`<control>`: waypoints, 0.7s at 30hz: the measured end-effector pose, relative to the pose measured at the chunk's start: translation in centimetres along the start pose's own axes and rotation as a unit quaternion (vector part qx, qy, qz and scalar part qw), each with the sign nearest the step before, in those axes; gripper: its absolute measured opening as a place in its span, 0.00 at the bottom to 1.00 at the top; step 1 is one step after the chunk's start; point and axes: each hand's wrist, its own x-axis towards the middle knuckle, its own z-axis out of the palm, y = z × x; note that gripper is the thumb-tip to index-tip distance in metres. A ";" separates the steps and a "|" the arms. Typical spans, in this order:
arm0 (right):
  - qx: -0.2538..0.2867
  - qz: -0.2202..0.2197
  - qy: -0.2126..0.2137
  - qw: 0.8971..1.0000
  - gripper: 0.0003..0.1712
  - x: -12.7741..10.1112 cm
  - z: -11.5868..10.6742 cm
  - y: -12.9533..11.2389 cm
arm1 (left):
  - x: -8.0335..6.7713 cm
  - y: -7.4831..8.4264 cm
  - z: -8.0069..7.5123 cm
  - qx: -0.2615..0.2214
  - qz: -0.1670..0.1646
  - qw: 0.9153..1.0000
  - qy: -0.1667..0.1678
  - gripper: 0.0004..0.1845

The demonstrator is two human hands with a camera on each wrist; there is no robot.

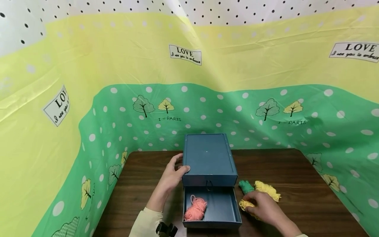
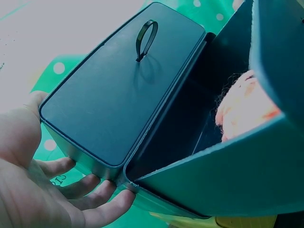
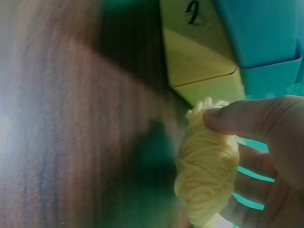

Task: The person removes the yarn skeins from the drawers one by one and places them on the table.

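In the head view, a blue drawer box [image 1: 208, 154] stands on the table, with a blue open drawer [image 1: 220, 205] pulled out below its upper front. A pink yarn skein [image 1: 196, 209] lies at the drawer's left side. My left hand [image 1: 173, 171] rests on the box's left side, thumb at the top edge; the left wrist view has its fingers [image 2: 107, 209] spread against the side wall. Beside the drawer's right wall, my right hand [image 1: 264, 205] pinches a yellow yarn skein [image 3: 207, 166] between thumb and fingers. Close by lie a green yarn skein [image 1: 246, 186] and another yellow skein [image 1: 267, 190].
A yellow drawer front [image 3: 197, 52] with a black loop shows under the blue drawer in the right wrist view. Another black loop handle [image 2: 146, 40] hangs on the upper blue front. Patterned cloth [image 1: 189, 108] encloses the dark wooden table [image 1: 142, 184] at the back and sides.
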 end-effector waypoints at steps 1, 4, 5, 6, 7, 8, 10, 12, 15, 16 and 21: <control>-0.004 0.002 0.003 1.000 0.14 0.0 0.2 0.1 | 0.0 0.0 0.0 -0.001 0.002 1.000 -0.001 0.36; -0.013 0.012 0.010 1.000 0.15 0.1 0.6 0.4 | 0.0 0.1 0.1 0.000 0.004 1.000 -0.001 0.36; -0.016 0.017 0.013 1.000 0.15 0.1 0.7 0.5 | 0.0 0.1 0.1 0.001 0.005 1.000 -0.002 0.36; -0.017 0.024 0.015 0.999 0.15 0.1 0.8 0.5 | 0.0 0.1 0.1 0.003 0.005 1.000 -0.003 0.36; -0.018 0.030 0.017 0.999 0.15 0.2 0.9 0.5 | 0.0 0.1 0.1 0.003 0.006 1.000 -0.004 0.36; -0.018 0.036 0.018 0.999 0.15 0.2 0.9 0.6 | 0.0 0.0 0.1 0.003 0.006 1.000 -0.005 0.36; -0.022 0.043 0.020 0.999 0.15 0.2 1.1 0.7 | 0.1 -0.1 0.1 0.004 0.005 1.000 -0.005 0.36; -0.026 0.038 0.021 0.999 0.15 0.1 1.3 0.9 | 0.2 -0.1 0.1 0.003 0.005 1.000 -0.004 0.36; -0.033 0.021 0.027 0.999 0.15 0.1 1.6 1.1 | 0.2 -0.1 0.1 0.002 0.005 1.000 -0.004 0.36; -0.033 0.017 0.029 0.999 0.15 0.1 1.7 1.2 | 0.2 -0.1 0.1 0.001 0.006 1.000 -0.003 0.36; -0.035 0.013 0.032 0.999 0.16 0.2 2.0 1.3 | 0.1 -0.1 0.1 0.003 0.006 1.000 0.001 0.36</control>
